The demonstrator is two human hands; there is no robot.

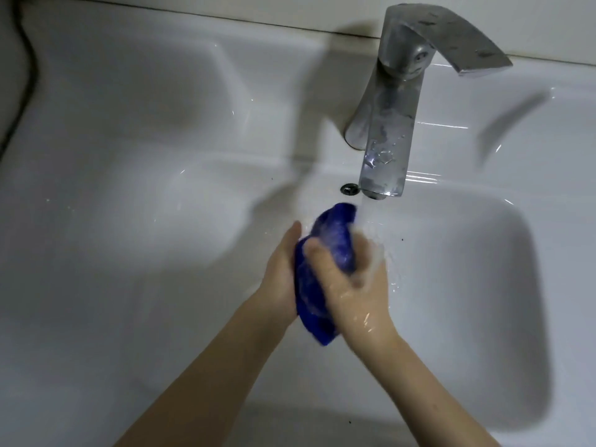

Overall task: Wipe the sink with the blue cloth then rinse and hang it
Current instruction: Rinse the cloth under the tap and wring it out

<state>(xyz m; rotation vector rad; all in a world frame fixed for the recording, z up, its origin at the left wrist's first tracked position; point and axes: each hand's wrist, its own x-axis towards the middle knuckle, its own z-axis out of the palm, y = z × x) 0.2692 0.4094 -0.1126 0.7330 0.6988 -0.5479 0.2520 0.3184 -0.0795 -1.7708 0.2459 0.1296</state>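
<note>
The left hand [280, 279] and right hand [351, 285] are closed around the bunched blue cloth [325, 269], pressing it between the palms. The faucet [392, 124] at 12 o'clock runs water onto the cloth over the sink [483, 285] basin. Judged stage: rinsing under way; wringing and hanging remain.

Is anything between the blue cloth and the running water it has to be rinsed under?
Nothing visible. Both hands, left hand and right hand, hold the blue cloth directly below the faucet; the water stream lands at its upper edge.
</note>
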